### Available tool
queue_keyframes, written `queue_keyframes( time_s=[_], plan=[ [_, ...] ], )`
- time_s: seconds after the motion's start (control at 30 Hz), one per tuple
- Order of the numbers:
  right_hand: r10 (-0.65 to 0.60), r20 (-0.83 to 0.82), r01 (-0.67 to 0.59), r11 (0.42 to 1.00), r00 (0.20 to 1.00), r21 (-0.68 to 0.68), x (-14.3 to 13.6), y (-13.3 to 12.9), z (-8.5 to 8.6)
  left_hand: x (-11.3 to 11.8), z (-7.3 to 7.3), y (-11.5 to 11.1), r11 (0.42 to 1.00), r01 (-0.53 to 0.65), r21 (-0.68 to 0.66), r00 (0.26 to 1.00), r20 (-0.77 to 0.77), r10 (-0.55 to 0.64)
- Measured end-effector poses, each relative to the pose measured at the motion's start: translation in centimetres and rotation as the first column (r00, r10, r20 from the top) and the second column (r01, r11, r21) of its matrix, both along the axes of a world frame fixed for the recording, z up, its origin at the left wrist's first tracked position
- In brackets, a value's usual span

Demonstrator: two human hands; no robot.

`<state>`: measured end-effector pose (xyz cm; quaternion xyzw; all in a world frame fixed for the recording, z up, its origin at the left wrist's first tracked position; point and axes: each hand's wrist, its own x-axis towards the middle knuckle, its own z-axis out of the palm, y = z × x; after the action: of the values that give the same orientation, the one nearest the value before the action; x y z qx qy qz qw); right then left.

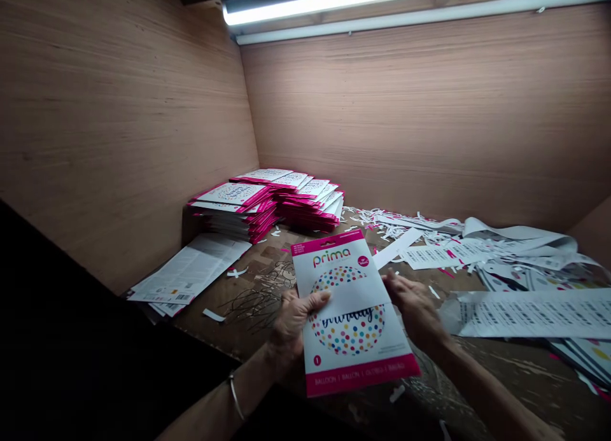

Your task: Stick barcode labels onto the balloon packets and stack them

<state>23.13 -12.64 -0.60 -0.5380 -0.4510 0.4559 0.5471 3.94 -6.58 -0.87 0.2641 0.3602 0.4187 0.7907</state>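
A flat white and pink balloon packet (351, 364), printed "prima" with a dotted round balloon, is tilted up in front of me. A blank white paper strip (356, 296) lies across its middle and covers part of the print. My left hand (291, 323) grips the packet's left edge, with its thumb pressed on the strip. Curled fingers of my right hand (413, 307) are at the packet's right edge, where the strip ends. What sits between those fingers is hidden.
Stacks of similar packets (233, 196) stand at the back left, before wooden walls. Printed cards (191, 275) lie left; thin dark wires (262, 294) lie beside the packet. Paper scraps, a printed label strip (534, 314) and black-handled scissors (506, 277) are on the right.
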Motion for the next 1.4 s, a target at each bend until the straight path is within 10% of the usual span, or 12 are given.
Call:
queue_keyframes(
  time_s=[0.17, 0.37, 0.5, 0.57, 0.7, 0.83, 1.0, 1.3, 1.4],
  plan=[
    [0.163, -0.196, -0.197, 0.967, 0.967, -0.165, 0.8, -0.3, -0.9, 0.5, -0.1, 0.3, 0.984, 0.099, 0.146, 0.991, -0.107, -0.084],
    [-0.072, -0.422, -0.027, 0.974, 0.904, -0.224, -0.5, -1.2, -2.7, 1.7, 0.9, 1.2, 0.917, 0.282, 0.282, 0.951, -0.207, -0.229],
    [-0.259, -0.481, 0.173, 0.961, 0.838, -0.216, 1.0, -1.4, -1.7, 0.2, 1.2, 0.6, 0.865, -0.089, 0.495, 0.961, -0.186, 0.205],
    [-0.334, -0.500, 0.247, 0.941, 0.800, -0.233, 2.2, -2.0, -0.7, -0.2, 0.0, -1.3, 0.891, -0.162, 0.424, 0.966, -0.115, 0.230],
    [-0.340, -0.540, 0.206, 0.933, 0.770, -0.294, 3.0, -3.7, -0.1, 1.6, -2.9, -5.2, 0.938, 0.346, 0.033, 0.923, 0.170, -0.346],
    [-0.314, -0.555, 0.117, 0.925, 0.771, -0.361, 2.2, -5.5, -1.6, 3.6, -3.5, -4.8, 0.955, 0.256, -0.150, 0.927, 0.319, -0.199],
    [-0.357, -0.601, 0.065, 0.890, 0.716, -0.451, 2.4, -7.0, -3.9, 2.6, -3.8, -2.1, 0.990, -0.079, -0.121, 0.992, 0.086, 0.090],
    [-0.296, -0.352, 0.076, 0.849, 0.888, -0.522, 2.7, -6.6, -5.5, 2.6, -3.8, -0.7, 0.969, -0.057, 0.241, 0.903, -0.402, 0.153],
    [-0.135, -0.109, 0.049, 0.819, 0.985, -0.572, 2.9, -5.7, -5.5, 3.2, -3.5, -1.1, 0.849, 0.121, 0.514, 0.771, -0.588, 0.246]
  ],
)
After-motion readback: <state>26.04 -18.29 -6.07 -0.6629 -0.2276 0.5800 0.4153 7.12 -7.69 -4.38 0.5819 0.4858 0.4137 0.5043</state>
